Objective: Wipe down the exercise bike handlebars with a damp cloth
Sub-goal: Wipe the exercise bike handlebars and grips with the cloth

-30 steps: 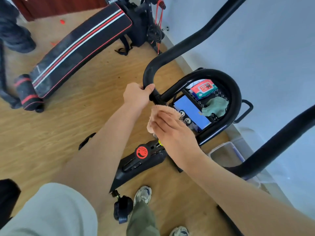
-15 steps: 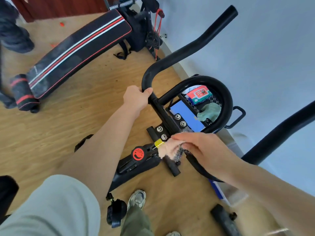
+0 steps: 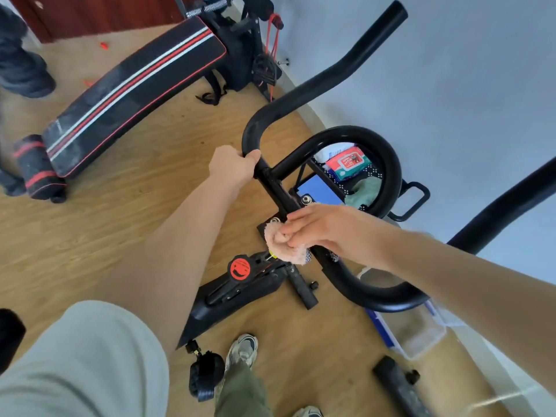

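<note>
The exercise bike's black handlebars [image 3: 304, 88] fill the middle of the view, with one curved horn rising to the upper right and another sweeping to the lower right. My left hand [image 3: 231, 167] grips the bend of the left horn. My right hand [image 3: 328, 228] holds a bunched pink cloth [image 3: 284, 245] against the centre bar, just by the bolted clamp plate. The fingers fold over the cloth and hide part of it.
A basket inside the inner loop holds a wipes pack [image 3: 349, 162] and a green rag [image 3: 364, 191]. A black and red sit-up bench [image 3: 135, 91] lies on the wooden floor at upper left. A clear plastic bin [image 3: 421, 335] sits by the wall. My shoe [image 3: 242, 350] is below.
My right hand has slid the cloth from the left end of the centre bar down towards the clamp and the right side. My left hand stays gripped on the bend.
</note>
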